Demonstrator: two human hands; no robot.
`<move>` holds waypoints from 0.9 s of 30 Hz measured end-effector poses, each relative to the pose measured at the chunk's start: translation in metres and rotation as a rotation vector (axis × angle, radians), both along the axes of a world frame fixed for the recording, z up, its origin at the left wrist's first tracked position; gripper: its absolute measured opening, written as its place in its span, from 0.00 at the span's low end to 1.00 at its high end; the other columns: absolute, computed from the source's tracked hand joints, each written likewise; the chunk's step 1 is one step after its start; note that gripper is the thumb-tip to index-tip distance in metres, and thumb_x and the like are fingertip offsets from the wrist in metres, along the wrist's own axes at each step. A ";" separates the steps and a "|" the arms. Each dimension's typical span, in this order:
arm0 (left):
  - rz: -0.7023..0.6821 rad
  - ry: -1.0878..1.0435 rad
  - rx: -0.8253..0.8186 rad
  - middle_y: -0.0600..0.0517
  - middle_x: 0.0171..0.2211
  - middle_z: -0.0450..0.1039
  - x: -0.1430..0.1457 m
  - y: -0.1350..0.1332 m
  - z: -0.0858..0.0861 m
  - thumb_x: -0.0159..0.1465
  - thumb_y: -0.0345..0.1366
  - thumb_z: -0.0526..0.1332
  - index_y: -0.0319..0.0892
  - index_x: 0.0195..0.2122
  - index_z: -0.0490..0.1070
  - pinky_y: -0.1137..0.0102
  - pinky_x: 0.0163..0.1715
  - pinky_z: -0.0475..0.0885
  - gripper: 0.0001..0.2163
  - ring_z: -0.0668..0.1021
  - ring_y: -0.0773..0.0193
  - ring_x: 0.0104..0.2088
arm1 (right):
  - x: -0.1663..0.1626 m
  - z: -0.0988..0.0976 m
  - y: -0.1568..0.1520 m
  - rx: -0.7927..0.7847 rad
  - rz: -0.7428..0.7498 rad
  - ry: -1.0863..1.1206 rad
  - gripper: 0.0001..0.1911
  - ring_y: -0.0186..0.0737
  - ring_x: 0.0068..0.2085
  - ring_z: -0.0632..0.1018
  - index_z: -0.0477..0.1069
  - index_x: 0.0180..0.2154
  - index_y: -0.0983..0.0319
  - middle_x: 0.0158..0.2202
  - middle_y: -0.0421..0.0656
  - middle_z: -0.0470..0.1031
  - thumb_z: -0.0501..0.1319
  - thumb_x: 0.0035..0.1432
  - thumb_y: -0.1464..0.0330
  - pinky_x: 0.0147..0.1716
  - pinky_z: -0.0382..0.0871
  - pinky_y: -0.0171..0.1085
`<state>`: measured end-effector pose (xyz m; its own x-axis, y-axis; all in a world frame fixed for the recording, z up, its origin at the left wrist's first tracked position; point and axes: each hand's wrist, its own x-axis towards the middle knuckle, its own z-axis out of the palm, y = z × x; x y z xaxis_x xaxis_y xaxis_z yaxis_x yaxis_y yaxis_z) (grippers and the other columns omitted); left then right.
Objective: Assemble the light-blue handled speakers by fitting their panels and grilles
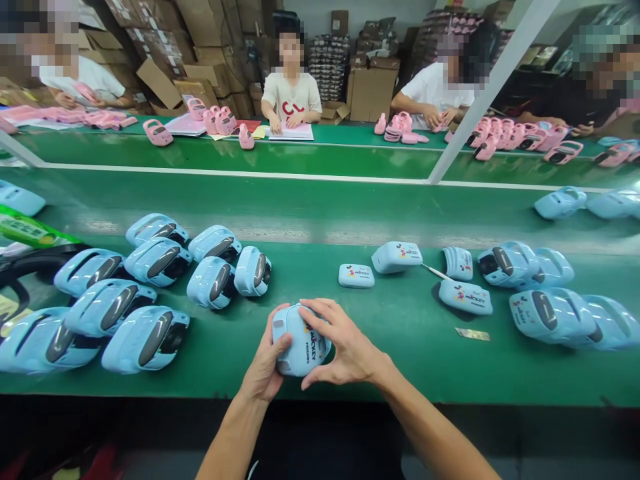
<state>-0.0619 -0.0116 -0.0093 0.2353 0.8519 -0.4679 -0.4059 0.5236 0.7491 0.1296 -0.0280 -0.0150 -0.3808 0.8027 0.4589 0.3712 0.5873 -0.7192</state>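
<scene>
Near the table's front edge, a light-blue plastic housing (pixel 300 347) printed "Mickey Friends" is held up between both hands. My left hand (pixel 267 357) is closed around its left side, with the thumb on its face. On the right side, my right hand (pixel 347 343) wraps its fingers over the top, the thumb at the lower edge. The housing's underside is hidden. Beyond my right hand lie a small printed blue cover (pixel 356 276), a larger blue shell (pixel 397 257), a curved blue piece (pixel 457 263) and another printed shell (pixel 465 297) with a thin metal rod beside it.
Several blue housings with dark windows (pixel 145 340) stand on the green table (pixel 310 267) at left; more blue housings (pixel 550 313) stand at right. A small foil strip (pixel 473 334) lies nearby. Across a white rail (pixel 240 171), several people sit by pink housings (pixel 220 121).
</scene>
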 end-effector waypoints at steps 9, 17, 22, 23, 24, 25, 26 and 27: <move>-0.026 0.001 0.030 0.49 0.45 0.79 -0.001 0.001 -0.002 0.43 0.44 0.80 0.51 0.55 0.69 0.60 0.45 0.77 0.38 0.80 0.47 0.46 | 0.003 0.009 -0.001 0.018 0.074 -0.010 0.58 0.60 0.69 0.62 0.44 0.73 0.52 0.70 0.56 0.58 0.74 0.51 0.52 0.65 0.60 0.59; -0.033 0.102 -0.011 0.51 0.43 0.78 0.004 0.000 0.021 0.41 0.44 0.81 0.50 0.56 0.68 0.66 0.41 0.76 0.40 0.79 0.52 0.44 | 0.008 0.015 -0.004 0.043 0.063 -0.083 0.59 0.60 0.67 0.63 0.44 0.73 0.55 0.68 0.58 0.59 0.74 0.51 0.51 0.63 0.63 0.60; -0.042 0.105 -0.019 0.52 0.42 0.78 0.007 0.000 0.021 0.40 0.43 0.81 0.48 0.53 0.69 0.68 0.37 0.76 0.39 0.79 0.58 0.40 | 0.012 0.020 -0.005 0.022 0.059 -0.127 0.57 0.61 0.65 0.65 0.46 0.72 0.54 0.66 0.58 0.61 0.73 0.51 0.51 0.61 0.64 0.62; -0.046 0.102 -0.020 0.52 0.41 0.78 0.007 0.000 0.021 0.39 0.43 0.81 0.48 0.52 0.68 0.68 0.37 0.76 0.39 0.79 0.58 0.39 | 0.013 0.020 -0.005 0.013 0.056 -0.128 0.57 0.61 0.64 0.65 0.47 0.72 0.53 0.66 0.57 0.61 0.74 0.50 0.50 0.61 0.65 0.62; -0.048 0.103 -0.021 0.52 0.41 0.78 0.008 0.000 0.022 0.38 0.43 0.81 0.48 0.52 0.68 0.68 0.36 0.76 0.39 0.79 0.58 0.39 | 0.013 0.020 -0.005 0.005 0.051 -0.127 0.57 0.61 0.64 0.66 0.47 0.72 0.53 0.66 0.57 0.61 0.74 0.50 0.51 0.60 0.65 0.62; -0.047 0.106 -0.024 0.53 0.40 0.78 0.009 0.000 0.022 0.38 0.43 0.81 0.47 0.51 0.68 0.68 0.36 0.77 0.39 0.78 0.59 0.38 | 0.013 0.020 -0.006 -0.001 0.043 -0.124 0.57 0.61 0.63 0.66 0.48 0.72 0.53 0.65 0.57 0.62 0.74 0.49 0.51 0.60 0.66 0.62; -0.045 0.109 -0.028 0.53 0.40 0.78 0.010 0.000 0.023 0.38 0.42 0.81 0.47 0.51 0.68 0.68 0.36 0.77 0.39 0.78 0.59 0.38 | 0.013 0.020 -0.006 -0.006 0.033 -0.121 0.57 0.61 0.63 0.66 0.49 0.72 0.52 0.65 0.57 0.62 0.75 0.48 0.52 0.59 0.66 0.62; -0.043 0.111 -0.034 0.53 0.40 0.78 0.011 0.000 0.023 0.38 0.42 0.81 0.47 0.51 0.68 0.68 0.35 0.77 0.38 0.78 0.59 0.38 | 0.012 0.020 -0.006 -0.010 0.023 -0.119 0.57 0.61 0.63 0.67 0.49 0.72 0.52 0.65 0.57 0.62 0.76 0.48 0.53 0.59 0.66 0.62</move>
<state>-0.0505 -0.0117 0.0137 0.2165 0.8253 -0.5216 -0.2977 0.5646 0.7698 0.1421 -0.0345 0.0045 -0.4502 0.7977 0.4013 0.4411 0.5894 -0.6768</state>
